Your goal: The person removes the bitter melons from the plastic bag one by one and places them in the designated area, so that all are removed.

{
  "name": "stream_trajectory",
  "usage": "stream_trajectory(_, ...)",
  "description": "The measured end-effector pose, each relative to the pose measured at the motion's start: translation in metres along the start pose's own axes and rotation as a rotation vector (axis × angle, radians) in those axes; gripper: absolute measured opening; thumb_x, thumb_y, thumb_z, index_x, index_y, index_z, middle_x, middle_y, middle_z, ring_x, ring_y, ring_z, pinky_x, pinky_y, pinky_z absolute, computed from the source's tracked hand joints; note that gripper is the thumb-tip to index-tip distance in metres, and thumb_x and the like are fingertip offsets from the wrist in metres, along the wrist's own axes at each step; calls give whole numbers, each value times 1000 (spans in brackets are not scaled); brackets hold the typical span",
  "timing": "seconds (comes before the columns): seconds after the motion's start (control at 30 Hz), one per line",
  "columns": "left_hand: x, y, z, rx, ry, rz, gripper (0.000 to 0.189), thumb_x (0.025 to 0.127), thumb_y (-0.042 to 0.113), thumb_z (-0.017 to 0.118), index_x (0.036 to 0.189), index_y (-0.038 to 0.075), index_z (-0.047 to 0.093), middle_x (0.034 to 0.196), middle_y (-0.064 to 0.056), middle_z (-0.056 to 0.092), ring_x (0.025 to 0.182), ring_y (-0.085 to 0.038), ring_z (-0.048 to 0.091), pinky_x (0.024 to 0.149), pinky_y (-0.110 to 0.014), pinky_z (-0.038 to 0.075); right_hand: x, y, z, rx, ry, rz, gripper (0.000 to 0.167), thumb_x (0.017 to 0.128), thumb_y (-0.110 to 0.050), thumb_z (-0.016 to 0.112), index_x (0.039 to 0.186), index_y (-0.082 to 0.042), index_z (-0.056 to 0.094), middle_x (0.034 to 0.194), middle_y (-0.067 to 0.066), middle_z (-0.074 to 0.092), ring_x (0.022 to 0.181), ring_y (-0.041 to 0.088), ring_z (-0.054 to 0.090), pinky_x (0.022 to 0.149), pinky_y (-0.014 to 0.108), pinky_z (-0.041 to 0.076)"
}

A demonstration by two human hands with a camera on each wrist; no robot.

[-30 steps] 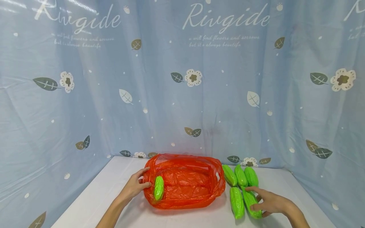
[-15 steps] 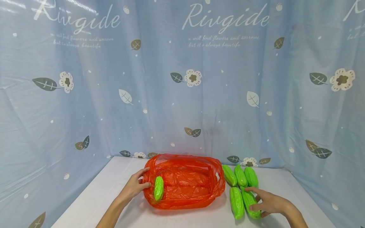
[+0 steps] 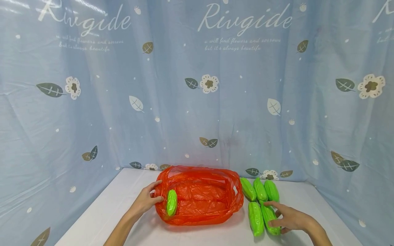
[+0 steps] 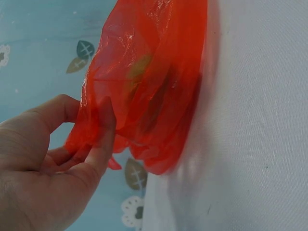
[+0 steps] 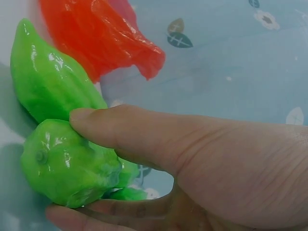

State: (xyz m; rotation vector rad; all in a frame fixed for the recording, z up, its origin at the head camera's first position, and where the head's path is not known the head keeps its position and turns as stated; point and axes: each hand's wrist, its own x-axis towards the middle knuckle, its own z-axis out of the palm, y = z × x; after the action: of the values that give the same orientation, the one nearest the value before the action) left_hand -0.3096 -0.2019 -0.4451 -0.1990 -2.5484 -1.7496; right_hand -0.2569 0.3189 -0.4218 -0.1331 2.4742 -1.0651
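Observation:
A red plastic bag (image 3: 212, 218) lies with its wide mouth open toward me. One glossy green bitter melon (image 3: 171, 203) sits inside at its left end. My left hand (image 3: 144, 201) pinches the bag's left edge between thumb and fingers; the left wrist view shows the thumb (image 4: 103, 132) over the thin film. To the right of the bag, my right hand (image 3: 292, 217) holds the front-right bitter melon (image 3: 268, 214), with the thumb on one side and fingers on the other. In the right wrist view that bitter melon (image 5: 62, 161) is end-on, touching a neighbouring one (image 5: 48, 77).
Beside the held one lies another bitter melon (image 3: 255, 218). Behind them several more, including a middle one (image 3: 260, 190), stand in a row near the bag's right side. A white table (image 3: 123, 191) carries everything, with a blue patterned curtain (image 3: 240, 119) behind and at both sides.
My right hand and the bitter melon in its grip have shifted very slightly left. The left hand and the bag stay as they were.

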Motion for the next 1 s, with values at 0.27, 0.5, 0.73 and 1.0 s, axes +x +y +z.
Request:
stream_trajectory(0.27,-1,1,0,6,6,-8,69,81,0,71,144,3,45,145,-26,45,115,-37,60,86,-44,59,0,0,-1,1,-2,-8,76,88,-24,73,147,1,33,118,25,53,95,30,65,74,49,60)
stream_trajectory(0.5,-1,-1,1,-3,4,-9,69,80,1,71,144,3,45,143,-25,47,114,-37,61,86,-44,59,0,2,-3,9,-12,-13,79,87,-25,73,148,2,31,120,27,52,96,31,65,75,49,60)
stream_trajectory(0.73,0,-1,1,0,-2,-1,69,80,0,71,144,2,44,144,-26,45,112,-36,61,85,-45,59,-4,0,-6,4,-12,-15,76,89,-24,71,147,3,30,122,29,50,99,36,64,76,51,59)
stream_trajectory(1.0,1,-1,0,8,2,-1,69,80,0,71,144,2,45,143,-26,47,111,-35,61,85,-44,59,3,9,-11,-54,-17,-24,74,90,-36,69,148,-6,35,128,37,45,104,38,61,72,53,58)
